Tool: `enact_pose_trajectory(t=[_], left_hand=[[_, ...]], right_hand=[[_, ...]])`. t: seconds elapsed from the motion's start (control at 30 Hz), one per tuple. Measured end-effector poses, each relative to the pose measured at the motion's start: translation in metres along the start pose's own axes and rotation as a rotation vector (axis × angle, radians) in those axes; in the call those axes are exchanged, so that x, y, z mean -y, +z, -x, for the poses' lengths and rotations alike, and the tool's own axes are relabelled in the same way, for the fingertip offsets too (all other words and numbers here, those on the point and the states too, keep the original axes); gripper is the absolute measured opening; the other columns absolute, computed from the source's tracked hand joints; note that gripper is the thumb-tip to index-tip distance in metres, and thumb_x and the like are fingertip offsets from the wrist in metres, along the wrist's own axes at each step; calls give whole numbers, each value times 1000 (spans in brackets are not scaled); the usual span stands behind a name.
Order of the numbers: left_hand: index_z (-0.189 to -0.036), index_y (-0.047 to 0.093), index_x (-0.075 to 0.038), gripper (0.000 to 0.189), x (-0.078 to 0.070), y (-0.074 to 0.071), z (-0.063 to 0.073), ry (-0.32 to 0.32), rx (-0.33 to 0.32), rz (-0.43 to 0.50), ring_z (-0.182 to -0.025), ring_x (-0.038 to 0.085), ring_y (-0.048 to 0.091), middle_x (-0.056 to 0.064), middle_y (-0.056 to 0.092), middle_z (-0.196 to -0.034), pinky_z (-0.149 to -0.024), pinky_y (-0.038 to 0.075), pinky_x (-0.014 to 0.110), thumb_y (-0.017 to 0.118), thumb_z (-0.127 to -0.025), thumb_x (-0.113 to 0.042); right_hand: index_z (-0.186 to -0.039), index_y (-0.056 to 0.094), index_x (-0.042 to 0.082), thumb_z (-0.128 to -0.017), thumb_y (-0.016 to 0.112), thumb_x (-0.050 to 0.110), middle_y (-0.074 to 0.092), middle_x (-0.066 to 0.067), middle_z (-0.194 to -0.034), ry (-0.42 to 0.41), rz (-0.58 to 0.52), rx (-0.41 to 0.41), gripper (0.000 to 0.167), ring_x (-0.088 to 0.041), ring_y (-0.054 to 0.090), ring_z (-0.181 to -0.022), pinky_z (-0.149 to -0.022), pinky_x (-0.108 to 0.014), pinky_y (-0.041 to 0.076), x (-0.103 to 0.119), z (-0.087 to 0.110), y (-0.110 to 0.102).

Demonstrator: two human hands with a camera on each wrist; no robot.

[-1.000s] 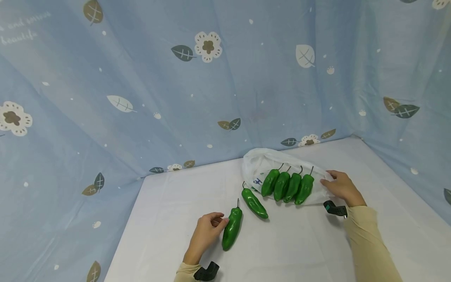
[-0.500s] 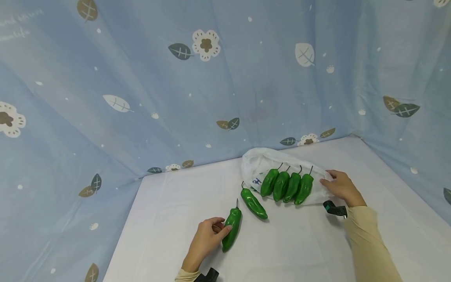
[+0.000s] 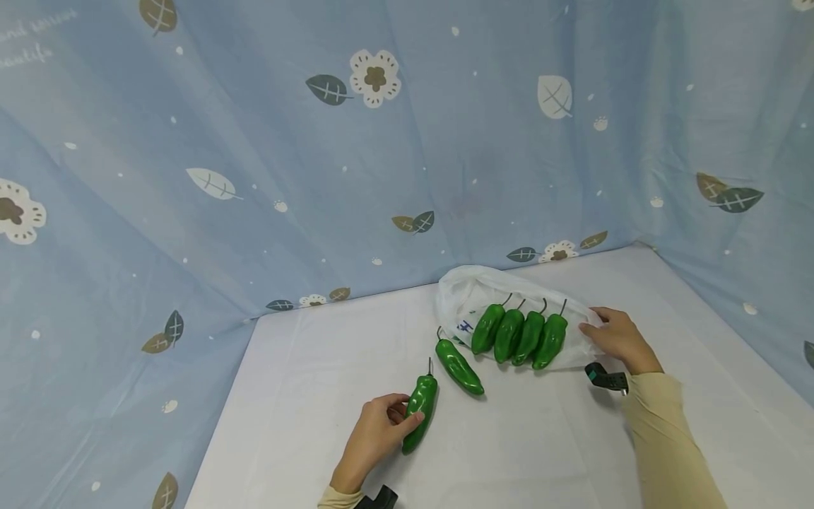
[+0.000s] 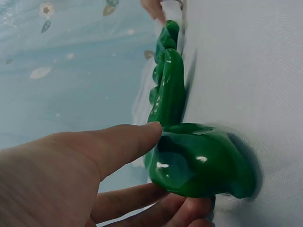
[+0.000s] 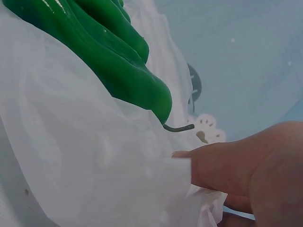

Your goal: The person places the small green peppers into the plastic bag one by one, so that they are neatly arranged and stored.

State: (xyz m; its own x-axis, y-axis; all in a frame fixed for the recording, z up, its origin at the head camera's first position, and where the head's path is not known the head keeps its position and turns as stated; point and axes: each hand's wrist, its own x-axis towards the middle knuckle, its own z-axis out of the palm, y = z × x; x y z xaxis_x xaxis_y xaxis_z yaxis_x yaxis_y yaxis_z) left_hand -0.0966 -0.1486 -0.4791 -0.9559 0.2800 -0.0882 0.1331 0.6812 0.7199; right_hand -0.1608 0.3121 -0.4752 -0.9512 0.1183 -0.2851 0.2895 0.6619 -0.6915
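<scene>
My left hand (image 3: pixel 369 440) pinches a glossy green pepper (image 3: pixel 423 394) near the front of the table. In the left wrist view, the thumb lies over one side of this pepper (image 4: pixel 203 165) and the curled fingers are around the other, partly hidden. A second green pepper (image 3: pixel 459 367) lies just beyond it, on the cloth. Farther right, several green peppers (image 3: pixel 526 338) lie side by side on a white plastic bag (image 3: pixel 454 293), stems pointing away. My right hand (image 3: pixel 620 341) grips the right end of the bag; crumpled plastic shows under its thumb in the right wrist view.
A white cloth (image 3: pixel 286 396) covers the table. Blue curtain (image 3: pixel 318 155) with leaves and flowers closes off the back and sides. Each wrist carries a black camera mount, such as the right one (image 3: pixel 605 378).
The left hand's thumb has moved farther across the front pepper, from its left edge onto its middle, closing round it. The right hand and bag have kept their place.
</scene>
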Motion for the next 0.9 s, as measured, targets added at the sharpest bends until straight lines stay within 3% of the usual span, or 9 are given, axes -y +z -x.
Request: enact_pose_trajectory(t=[0.9], left_hand=[[-120, 72, 8, 50, 1, -4, 3, -40, -40, 39, -78, 9, 68, 7, 75, -92, -63, 57, 21, 80, -90, -30]], right_hand=[[-154, 25, -18, -106, 51, 27, 29, -47, -153, -21, 10, -18, 71, -63, 36, -137, -111, -71, 38, -3, -2, 2]])
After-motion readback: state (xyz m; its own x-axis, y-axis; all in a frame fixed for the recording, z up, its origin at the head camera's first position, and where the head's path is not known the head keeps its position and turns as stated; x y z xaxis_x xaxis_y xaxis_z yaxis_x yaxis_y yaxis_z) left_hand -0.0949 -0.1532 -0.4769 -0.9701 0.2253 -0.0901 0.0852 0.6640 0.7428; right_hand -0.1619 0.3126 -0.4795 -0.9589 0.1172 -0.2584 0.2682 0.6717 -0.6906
